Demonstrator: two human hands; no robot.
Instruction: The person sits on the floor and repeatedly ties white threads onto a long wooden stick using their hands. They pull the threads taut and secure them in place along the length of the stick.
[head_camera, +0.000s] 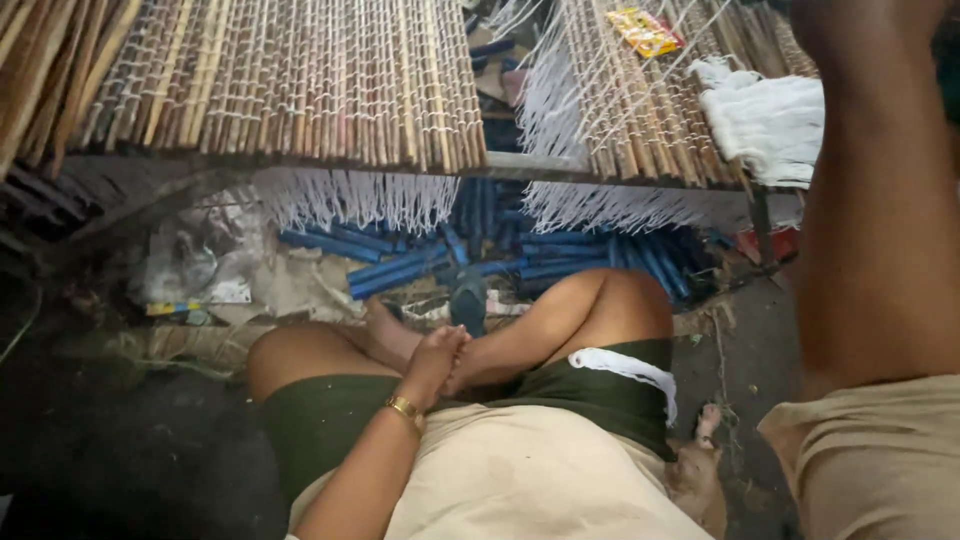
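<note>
One left hand (440, 355), two bamboo mats (300, 80)

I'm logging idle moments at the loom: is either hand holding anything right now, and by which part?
The left hand holds nothing; it rests on the crossed legs. The right arm reaches up out of frame, so its grip cannot be told.

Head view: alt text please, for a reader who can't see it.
A seated person's left hand rests on their crossed legs, a gold bracelet at the wrist, facing a reed mat strung with white cord above blue rods. The right arm reaches up out of frame.
</note>
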